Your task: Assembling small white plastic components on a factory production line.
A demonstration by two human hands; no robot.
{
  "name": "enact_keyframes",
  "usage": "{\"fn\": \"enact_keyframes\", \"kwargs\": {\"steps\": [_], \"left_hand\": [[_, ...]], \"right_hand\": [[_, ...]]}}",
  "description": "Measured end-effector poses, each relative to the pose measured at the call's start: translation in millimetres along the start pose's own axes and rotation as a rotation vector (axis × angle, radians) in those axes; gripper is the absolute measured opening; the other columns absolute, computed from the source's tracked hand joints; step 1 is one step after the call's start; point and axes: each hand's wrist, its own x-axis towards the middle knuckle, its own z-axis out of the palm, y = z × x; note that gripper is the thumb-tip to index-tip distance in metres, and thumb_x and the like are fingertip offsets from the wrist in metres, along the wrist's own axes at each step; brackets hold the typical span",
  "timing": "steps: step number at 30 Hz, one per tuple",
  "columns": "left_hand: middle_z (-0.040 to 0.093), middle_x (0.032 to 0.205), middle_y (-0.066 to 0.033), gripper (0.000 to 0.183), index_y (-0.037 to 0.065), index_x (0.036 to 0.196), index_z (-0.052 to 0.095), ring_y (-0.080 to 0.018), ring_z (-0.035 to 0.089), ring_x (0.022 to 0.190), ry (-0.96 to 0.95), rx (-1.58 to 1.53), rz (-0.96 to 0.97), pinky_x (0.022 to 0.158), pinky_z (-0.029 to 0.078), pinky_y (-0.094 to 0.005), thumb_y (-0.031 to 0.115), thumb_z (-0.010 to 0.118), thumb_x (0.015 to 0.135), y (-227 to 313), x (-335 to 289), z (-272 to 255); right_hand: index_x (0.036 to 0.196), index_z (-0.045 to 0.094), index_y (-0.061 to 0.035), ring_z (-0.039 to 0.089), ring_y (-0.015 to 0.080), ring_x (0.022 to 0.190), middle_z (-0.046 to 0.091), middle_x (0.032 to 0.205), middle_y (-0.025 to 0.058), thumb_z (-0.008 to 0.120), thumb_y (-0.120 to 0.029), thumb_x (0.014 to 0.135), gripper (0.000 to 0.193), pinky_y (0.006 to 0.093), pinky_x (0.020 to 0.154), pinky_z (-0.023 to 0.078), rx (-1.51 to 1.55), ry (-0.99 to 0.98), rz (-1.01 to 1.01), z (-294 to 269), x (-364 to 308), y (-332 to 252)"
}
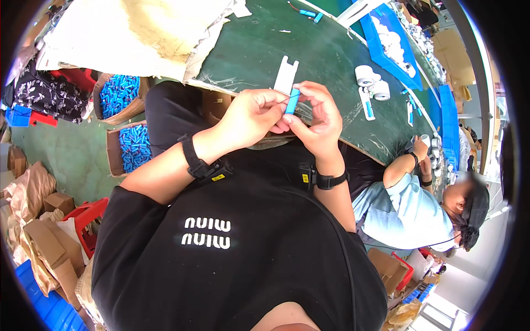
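Note:
Both my hands meet above the near edge of the green table. My right hand (319,115) pinches a slim blue cylindrical battery cell (292,101) between thumb and fingertips, its long side tilted slightly. Close beside it, my left hand (255,115) has its fingers pressed together around the lower end of a flat white plastic piece (285,75) with a forked end, which points away from me. The battery overlaps the white piece's right edge. My left fingers hide how the two meet there. A thin dark lead seems to run by the fingertips.
Cardboard boxes of blue batteries (120,95) stand at my left. A cardboard sheet (132,38) covers the table's far left. White round-headed parts (371,83) lie right, near a blue tray (385,47). A co-worker (406,204) works at the right; loose batteries (307,13) lie far off.

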Motion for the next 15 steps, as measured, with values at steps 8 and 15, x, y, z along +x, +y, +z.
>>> {"fn": "enact_keyframes", "kwargs": {"steps": [8,15], "left_hand": [[0.074,0.091,-0.0063,0.016,-0.005,0.112,0.070,-0.0086,0.070,0.079,0.096,0.307,0.104,0.070,0.061,-0.0255,0.003,0.060,0.103,-7.8,21.3,-11.8],[0.072,0.090,-0.0049,0.014,-0.002,0.108,0.071,-0.0079,0.064,0.069,0.231,0.147,0.100,0.055,0.052,-0.0240,0.004,0.071,0.094,-2.6,74.3,-33.9]], "right_hand": [[0.120,0.069,0.0010,0.065,0.0209,0.115,0.068,0.129,0.0162,0.083,0.008,0.079,0.044,0.0341,0.101,0.051,-0.064,-0.016,0.052,-4.0,0.1,17.5],[0.131,0.066,-0.0047,0.065,0.0138,0.106,0.075,0.118,0.0051,0.087,-0.007,0.081,0.054,0.0327,0.095,0.049,-0.326,0.013,0.231,-3.5,33.9,31.4]]}}
